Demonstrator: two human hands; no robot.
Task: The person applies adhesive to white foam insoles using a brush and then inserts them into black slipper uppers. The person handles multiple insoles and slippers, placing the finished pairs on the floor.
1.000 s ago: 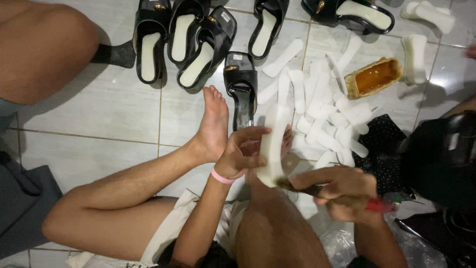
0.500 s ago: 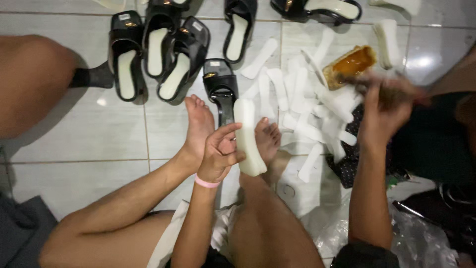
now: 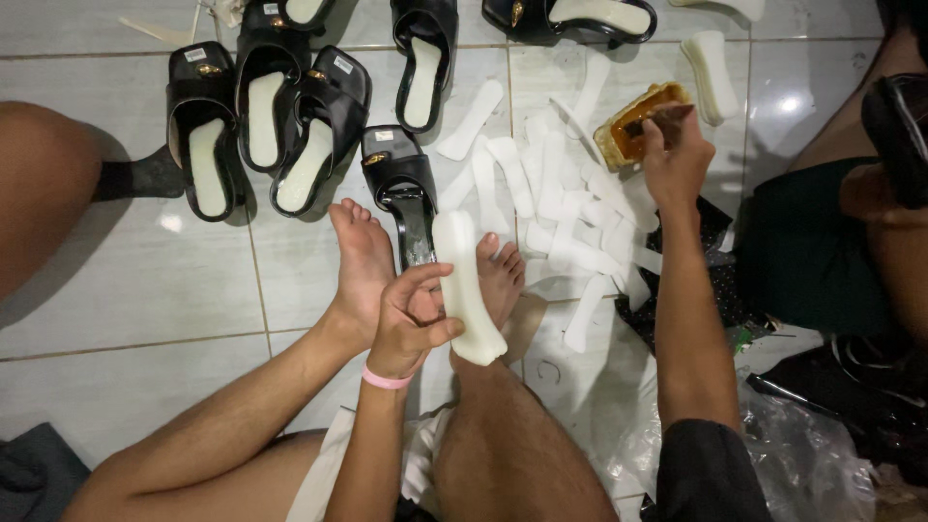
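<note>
I am looking down at my two hands while I am sitting on the floor (image 3: 116, 290). My left hand (image 3: 411, 324) is gripping a white insole (image 3: 464, 285), holding it up just over my feet. My right hand (image 3: 674, 159) is closing around a brush (image 3: 660, 117) and dipping it into a glue tub (image 3: 633, 126). I think the work is only partly done. Several black shoes (image 3: 266, 121) along the top are already showing white insoles inside. One shoe (image 3: 404, 188) is lying just in front of my feet, and I cannot tell if it has one. A big pile of loose insoles (image 3: 561, 193) is lying between the shoes and the tub. The floor is pale shiny tile. Clear plastic (image 3: 802, 454) is lying at the right. Someone's knee (image 3: 43, 184) is showing at the left.
</note>
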